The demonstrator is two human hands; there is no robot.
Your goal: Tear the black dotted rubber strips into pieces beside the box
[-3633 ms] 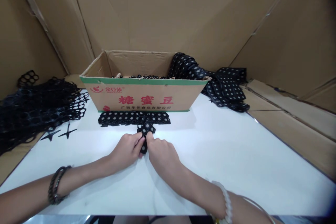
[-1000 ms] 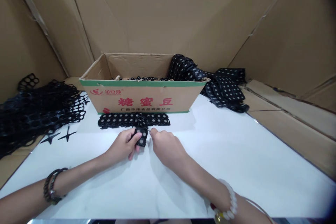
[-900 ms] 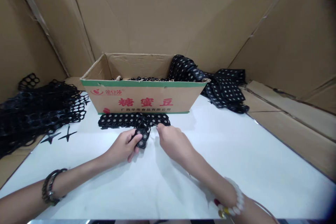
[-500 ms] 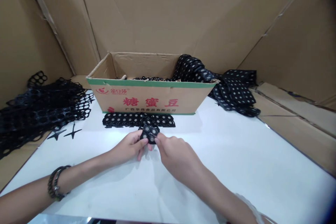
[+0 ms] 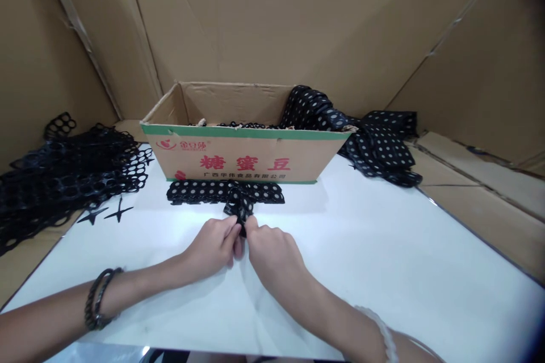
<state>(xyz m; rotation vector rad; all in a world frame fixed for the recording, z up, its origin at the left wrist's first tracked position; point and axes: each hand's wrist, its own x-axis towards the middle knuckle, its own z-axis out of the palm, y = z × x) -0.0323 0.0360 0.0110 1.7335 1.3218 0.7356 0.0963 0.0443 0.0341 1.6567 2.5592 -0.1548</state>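
Observation:
A black strip with grey dots (image 5: pixel 240 202) hangs together in a crumpled piece between my hands, above the white table. My left hand (image 5: pixel 217 244) pinches its near end from the left, thumb against fingers. From the right, my right hand (image 5: pixel 272 249) grips the same end, its fingers curled closed. The strip's lowest part is mostly hidden by my fingertips. Just behind lies a flat black dotted band (image 5: pixel 200 191) along the foot of the cardboard box; the piece in my hands overlaps its middle, and I cannot tell whether they are joined.
The open cardboard box (image 5: pixel 247 153) holds black pieces. More dotted black sheets (image 5: pixel 378 147) drape over its right side onto the table (image 5: pixel 383 249). At left lies a heap of black perforated sheeting (image 5: pixel 76 164), with star-shaped scraps (image 5: pixel 119 211) nearby. Cardboard walls (image 5: pixel 298 22) surround the table.
The dotted piece, spread flat with several dots facing up before, is now bunched and narrower between my fingers. My hands have drawn closer together, and my right forearm has shifted left.

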